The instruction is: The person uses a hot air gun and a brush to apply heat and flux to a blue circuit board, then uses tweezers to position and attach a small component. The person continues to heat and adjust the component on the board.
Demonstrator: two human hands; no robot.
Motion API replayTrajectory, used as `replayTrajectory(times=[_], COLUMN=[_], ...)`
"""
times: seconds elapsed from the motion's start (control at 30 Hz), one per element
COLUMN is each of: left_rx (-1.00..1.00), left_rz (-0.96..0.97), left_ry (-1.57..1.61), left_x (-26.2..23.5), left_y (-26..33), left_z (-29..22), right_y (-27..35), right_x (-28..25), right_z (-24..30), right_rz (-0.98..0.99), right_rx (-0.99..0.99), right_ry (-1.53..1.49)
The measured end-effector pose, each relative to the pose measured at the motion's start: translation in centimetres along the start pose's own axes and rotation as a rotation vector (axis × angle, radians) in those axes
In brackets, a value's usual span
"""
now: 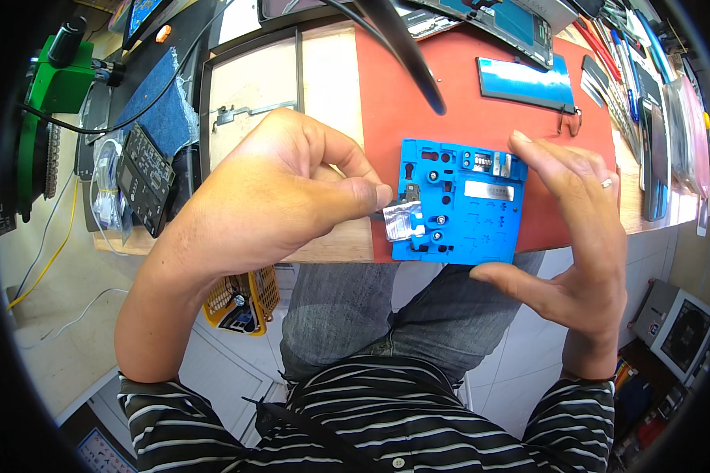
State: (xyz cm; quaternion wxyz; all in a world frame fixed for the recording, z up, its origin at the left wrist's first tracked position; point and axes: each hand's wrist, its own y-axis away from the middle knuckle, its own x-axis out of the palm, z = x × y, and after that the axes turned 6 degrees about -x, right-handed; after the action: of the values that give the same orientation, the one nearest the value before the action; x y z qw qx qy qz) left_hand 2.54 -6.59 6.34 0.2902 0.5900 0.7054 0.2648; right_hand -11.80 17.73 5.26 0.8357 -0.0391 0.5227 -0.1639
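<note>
A blue phone-repair fixture board (493, 229) with round posts and cut-out slots lies near the front edge of the red mat. At its left side sits a small foil-backed part (402, 222), silver with a dark connector-like end. My left hand (292, 181) is closed in a pinch at that dark end, thumb and forefinger together; the fingertips partly hide the contact. Along the fixture's right side, my right hand (584, 229) spans it, forefinger at the upper right corner and thumb by the lower edge, gripping it.
A black rod-like arm (406, 59) hangs over the red mat (450, 118). Beyond lie a phone screen (526, 83) and an opened device (505, 27). Tweezers and pens (619, 71) crowd the right. A dark frame (252, 94) and circuit board (143, 180) lie left.
</note>
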Motion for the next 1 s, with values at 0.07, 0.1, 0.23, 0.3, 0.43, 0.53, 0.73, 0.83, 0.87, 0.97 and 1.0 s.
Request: replayTrajectory(times=[0.07,0.1,0.23,0.3,0.43,0.53,0.73,0.83,0.87,0.97,1.0], left_rx=[-0.001,0.001,0.045,0.054,0.031,0.037,0.027,0.025,0.039,0.030,0.018], left_rz=[-0.006,-0.005,0.001,0.003,0.002,0.003,-0.008,-0.012,-0.022,-0.024,-0.019], left_ry=[0.000,-0.002,-0.037,-0.062,0.008,0.029,-0.048,-0.071,-0.079,-0.064,-0.053], left_x=[-0.05,-0.04,0.10,-0.05,0.07,0.13,0.10,0.02,0.17,-0.03,-0.16], left_y=[0.03,0.01,-0.01,-0.01,-0.18,-0.29,-0.25,-0.07,-0.03,0.13,0.10], left_z=[0.13,0.13,0.12,0.20,0.13,-0.11,-0.20,0.18,0.24,0.33,0.35], right_y=[0.13,0.15,0.17,0.20,0.24,0.26,0.42,0.46,0.44,0.29,0.24], right_x=[0.22,0.28,0.55,0.52,0.52,0.51,0.62,0.57,0.56,0.66,0.70], right_z=[-0.09,-0.06,-0.14,-0.16,-0.13,-0.16,-0.39,-0.36,-0.33,-0.17,-0.13], right_rz=[0.008,0.001,-0.031,-0.030,-0.015,-0.020,-0.024,-0.020,-0.020,-0.019,-0.016], right_rx=[0.015,0.016,0.002,-0.003,0.000,-0.001,-0.008,-0.004,-0.002,0.001,0.004], right_ry=[-0.002,0.000,-0.007,0.001,0.025,0.022,0.010,0.017,0.017,0.012,0.013])
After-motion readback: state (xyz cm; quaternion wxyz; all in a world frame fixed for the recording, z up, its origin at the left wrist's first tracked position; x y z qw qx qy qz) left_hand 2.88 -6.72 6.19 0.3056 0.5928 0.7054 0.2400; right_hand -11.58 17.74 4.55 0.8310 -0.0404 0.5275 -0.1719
